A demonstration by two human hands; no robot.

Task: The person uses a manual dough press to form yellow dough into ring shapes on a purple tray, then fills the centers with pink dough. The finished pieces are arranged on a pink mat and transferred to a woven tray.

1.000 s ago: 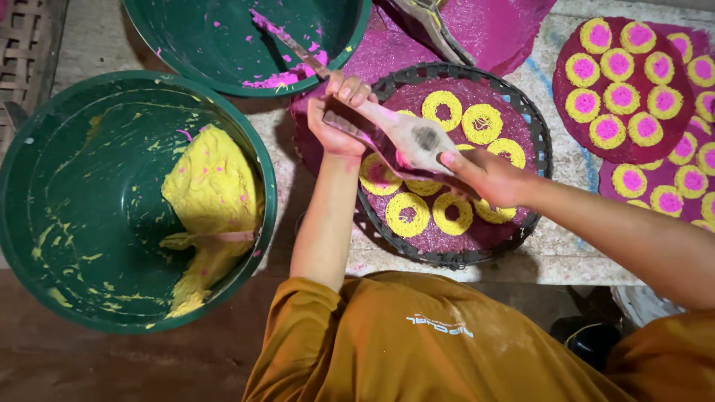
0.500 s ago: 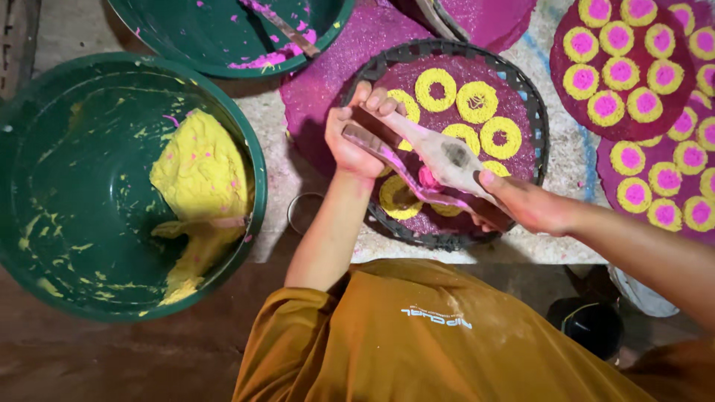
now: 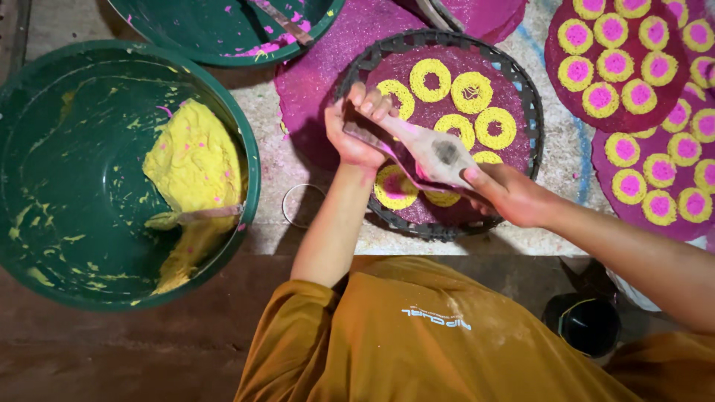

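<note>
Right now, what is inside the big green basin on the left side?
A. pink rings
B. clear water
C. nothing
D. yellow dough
D: the big green basin holds a heap of yellow dough against its right wall, with yellow smears around it.

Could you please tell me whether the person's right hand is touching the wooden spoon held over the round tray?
Touching. The head view shows the right hand with its thumb pressed on the wooden spoon bowl above the round tray.
</note>
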